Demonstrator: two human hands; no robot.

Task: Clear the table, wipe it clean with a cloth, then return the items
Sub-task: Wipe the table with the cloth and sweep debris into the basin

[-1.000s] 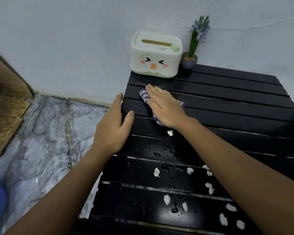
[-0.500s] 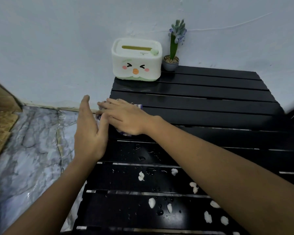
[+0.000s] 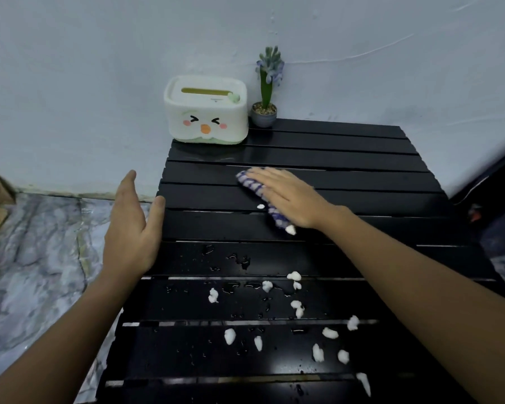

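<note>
A: Fingers?
B: Right hand lies flat, fingers straight, pressing the cloth onto the table towards twelve o'clock. Left hand is open, holding nothing, cupped at the nine o'clock edge
A: Step?
B: Wiping, I'd say. Next, sweep the white bits and droplets at six o'clock towards that waiting palm

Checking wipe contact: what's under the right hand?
The striped cloth lies under the right hand, flat on the black table. Whatever lies beneath the palm is hidden.
</note>
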